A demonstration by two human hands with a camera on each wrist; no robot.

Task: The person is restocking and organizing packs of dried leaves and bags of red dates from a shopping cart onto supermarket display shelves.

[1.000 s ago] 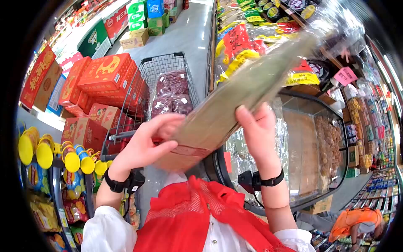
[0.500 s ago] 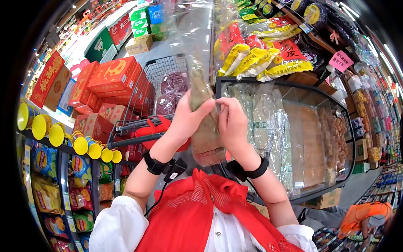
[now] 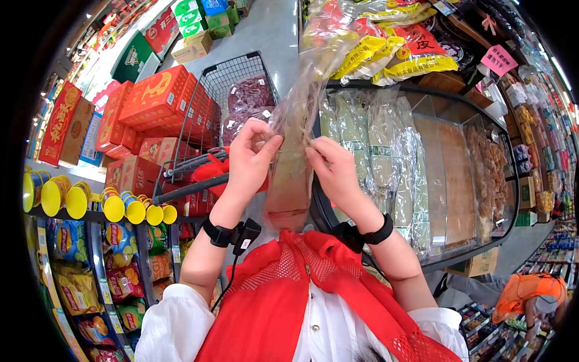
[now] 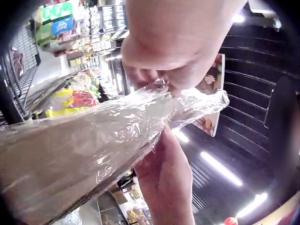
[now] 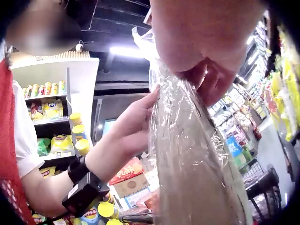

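Observation:
A long clear plastic bag (image 3: 288, 190) with flat, greyish-brown contents hangs in front of the red vest, a reddish printed band near its lower end. My left hand (image 3: 250, 155) pinches the bag's left edge between thumb and fingers, and my right hand (image 3: 335, 170) pinches the opposite edge. Above both hands the loose, crinkled plastic stretches away toward the shelf. In the left wrist view the right hand (image 4: 166, 183) grips gathered plastic across from the left. From the right wrist, the left hand (image 5: 129, 126) shows with its thumb against the bag.
To the right stands a black-rimmed display bin (image 3: 506, 181) holding similar long packs (image 3: 383, 157). A shopping cart (image 3: 241, 66) with bags of dark red goods (image 3: 250, 93) is at the left, beside stacked red boxes (image 3: 154, 96). Chip shelves (image 3: 90, 265) are at lower left; a person in orange (image 3: 531, 295) bends at lower right.
The bag swung from a slant to upright before me. Both hands shifted to its upper edges, and since half a second ago they have spread apart, opening the plastic wider.

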